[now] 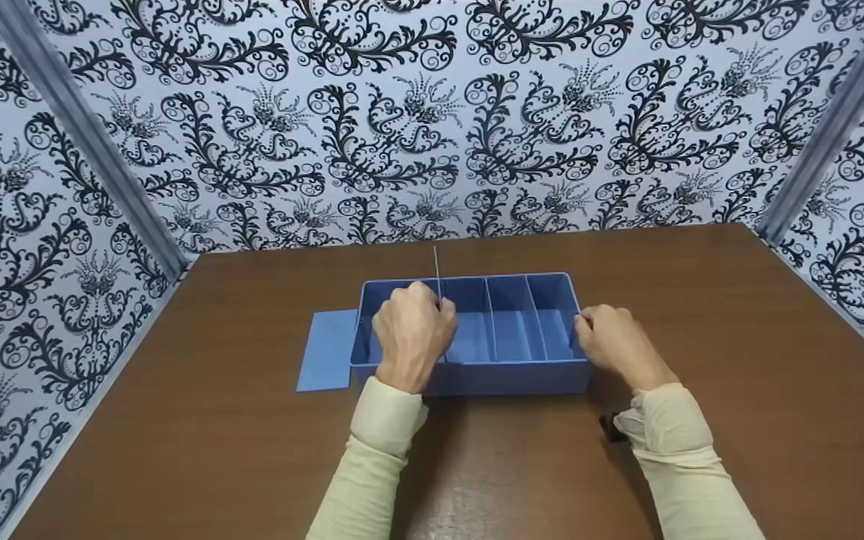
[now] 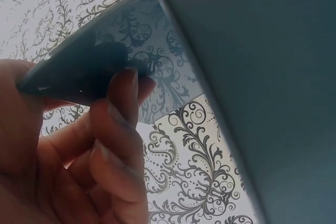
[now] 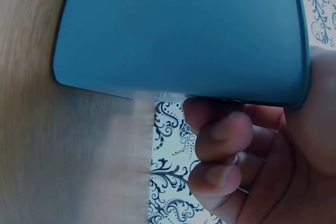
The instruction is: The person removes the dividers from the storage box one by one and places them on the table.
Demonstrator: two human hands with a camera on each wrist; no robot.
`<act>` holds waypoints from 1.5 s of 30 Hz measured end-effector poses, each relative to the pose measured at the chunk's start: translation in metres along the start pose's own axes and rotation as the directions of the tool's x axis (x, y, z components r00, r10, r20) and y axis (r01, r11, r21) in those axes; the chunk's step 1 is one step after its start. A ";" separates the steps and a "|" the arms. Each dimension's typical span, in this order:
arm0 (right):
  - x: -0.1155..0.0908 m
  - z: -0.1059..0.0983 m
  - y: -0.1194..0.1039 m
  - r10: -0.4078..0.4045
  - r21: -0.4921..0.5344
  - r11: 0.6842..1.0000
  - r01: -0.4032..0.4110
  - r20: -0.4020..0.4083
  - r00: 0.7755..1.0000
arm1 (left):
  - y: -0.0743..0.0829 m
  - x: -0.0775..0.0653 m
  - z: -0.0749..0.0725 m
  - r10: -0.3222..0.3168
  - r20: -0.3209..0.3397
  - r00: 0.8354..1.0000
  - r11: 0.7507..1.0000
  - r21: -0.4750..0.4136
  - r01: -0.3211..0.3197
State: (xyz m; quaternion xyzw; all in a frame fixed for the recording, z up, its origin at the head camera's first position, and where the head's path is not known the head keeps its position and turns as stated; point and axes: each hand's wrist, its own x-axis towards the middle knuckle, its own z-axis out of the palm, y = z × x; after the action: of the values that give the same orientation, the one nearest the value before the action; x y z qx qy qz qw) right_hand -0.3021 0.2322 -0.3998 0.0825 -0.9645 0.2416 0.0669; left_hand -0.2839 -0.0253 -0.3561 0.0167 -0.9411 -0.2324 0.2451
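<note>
Divider panel (image 2: 131, 40), thin, blue and glossy: we find it pinched between the thumb and fingers of the left hand (image 1: 415, 330), over the left part of the compartmented box (image 1: 507, 379). In the head view it stands nearly upright, edge-on to us, its top above the box's rear rim; the hand hides its lower edge, so we cannot tell whether it is seated.

Further right in the box we note an inner divider (image 1: 490, 319) and an outer divider (image 1: 537, 319), both standing crosswise. The right hand (image 1: 619, 341) grips the box's right end wall, its fingers curled at the rim.

A loose blue panel (image 1: 327, 351) lies flat, just beside the box's left end. All rests on a brown wooden table (image 1: 522, 480), the box nearer the rear edge than the front and well in from both rear corners. Beyond that edge we observe a wall (image 1: 402, 135) papered in black scrollwork on white. Cream sleeves (image 1: 376, 465) cover both forearms.
</note>
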 end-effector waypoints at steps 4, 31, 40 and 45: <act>-0.001 0.000 -0.001 -0.038 -0.016 0.999 0.037 -0.029 0.999 | -0.001 0.001 0.001 0.005 -0.011 1.000 1.000 -0.003 -0.005; -0.003 -0.002 -0.006 -0.023 -0.066 0.998 0.022 -0.012 1.000 | 0.002 0.006 -0.002 0.002 0.003 1.000 1.000 0.005 -0.002; -0.004 0.000 -0.006 -0.077 -0.096 0.993 0.072 -0.053 0.996 | 0.000 0.006 -0.005 0.039 0.023 0.999 0.999 -0.007 -0.038; -0.003 -0.001 -0.007 -0.048 -0.092 0.995 0.045 -0.031 0.998 | -0.001 0.006 -0.006 0.054 0.048 0.997 0.999 -0.006 -0.054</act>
State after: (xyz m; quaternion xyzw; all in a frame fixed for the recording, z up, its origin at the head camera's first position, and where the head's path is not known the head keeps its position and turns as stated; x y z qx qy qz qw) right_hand -0.2977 0.2270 -0.3963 0.0977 -0.9711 0.1972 0.0919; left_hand -0.2861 -0.0294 -0.3489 -0.0148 -0.9463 -0.2284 0.2283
